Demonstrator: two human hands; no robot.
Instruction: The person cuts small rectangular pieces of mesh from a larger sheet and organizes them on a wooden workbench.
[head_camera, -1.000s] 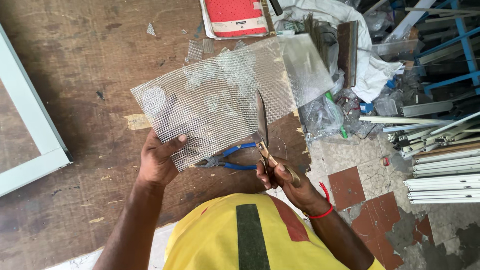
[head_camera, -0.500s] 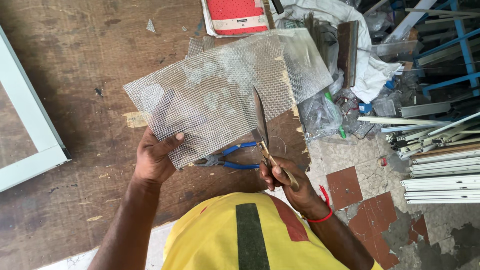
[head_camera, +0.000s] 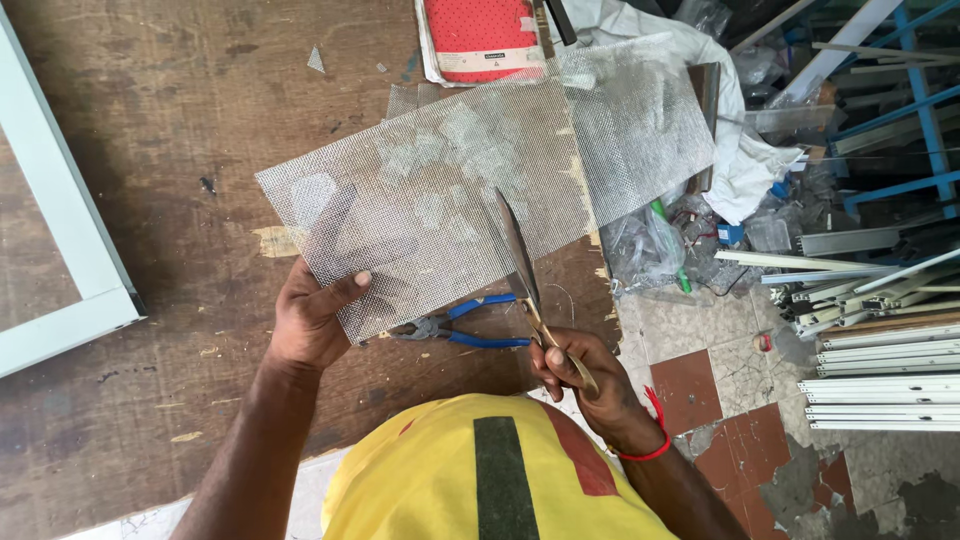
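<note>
Left grip (head_camera: 312, 318) pinches mesh sheet (head_camera: 450, 190) corner; scissors (head_camera: 527, 285) in right grip (head_camera: 585, 375).

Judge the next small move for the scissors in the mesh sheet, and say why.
Probably close the scissors and push the cut further up the mesh sheet. The blades sit in its near edge, the right hand grips the handles, and the left hand pinches the near corner, holding it above the workbench.

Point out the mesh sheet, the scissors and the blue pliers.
mesh sheet (head_camera: 440, 190), head view, on the middle of the mesh.
scissors (head_camera: 517, 262), head view, on the blades over the mesh.
blue pliers (head_camera: 480, 322), head view, between its blue handles' grips, on the lower handle.
</note>
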